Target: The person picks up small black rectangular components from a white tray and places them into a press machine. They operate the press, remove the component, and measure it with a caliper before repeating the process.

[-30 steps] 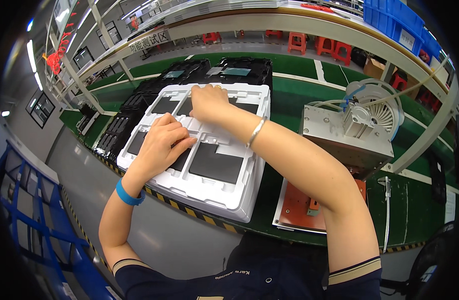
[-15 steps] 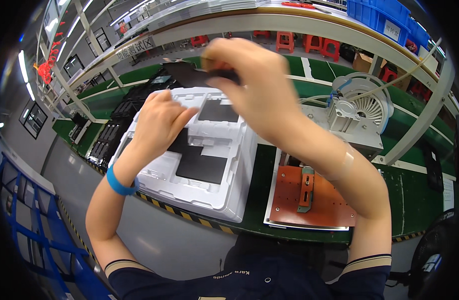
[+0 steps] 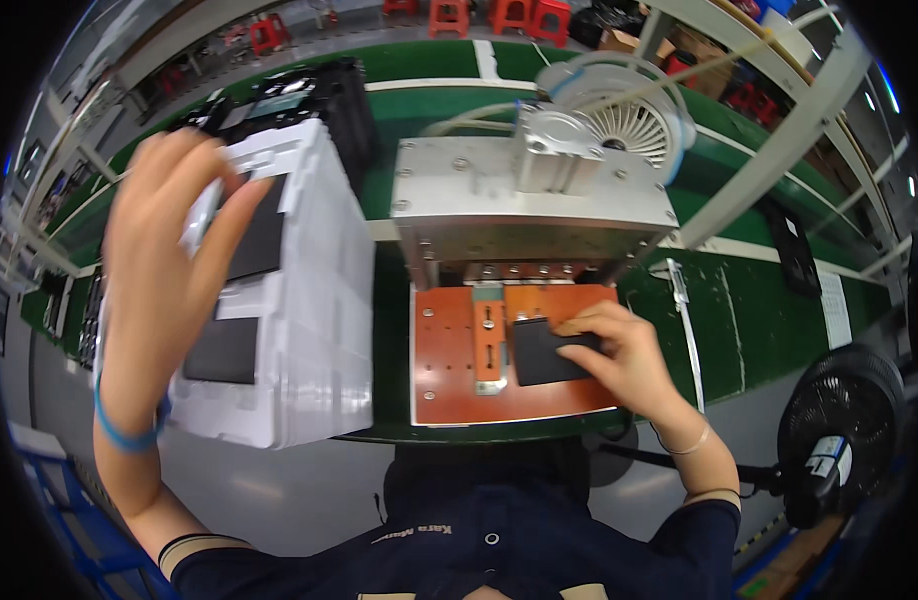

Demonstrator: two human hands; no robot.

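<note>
My right hand (image 3: 624, 355) pinches the right edge of a flat black rectangular plate (image 3: 542, 357) between thumb and fingers. That plate lies over the orange-brown base board (image 3: 444, 370) of a metal press fixture, right beside a narrow upright guide block (image 3: 489, 340). Whether it rests flat on the board I cannot tell. Blurred by motion, my left hand (image 3: 169, 220) is above the stack of white plastic trays (image 3: 324, 300), thumb apart from the curled fingers and nothing visible in it. Black plates sit in the top tray's pockets, one (image 3: 224, 350) near my left wrist.
The press's silver metal housing (image 3: 459, 185) stands behind the board, with a white fan (image 3: 629, 125) beyond it. Black trays (image 3: 334, 110) are stacked at the back left. On the right are a caliper-like metal tool (image 3: 684, 320) and a black standing fan (image 3: 839, 430).
My right hand has moved from above the trays to the fixture, bringing a black plate over the base board. The view has swung right; my left hand stays by the trays.
</note>
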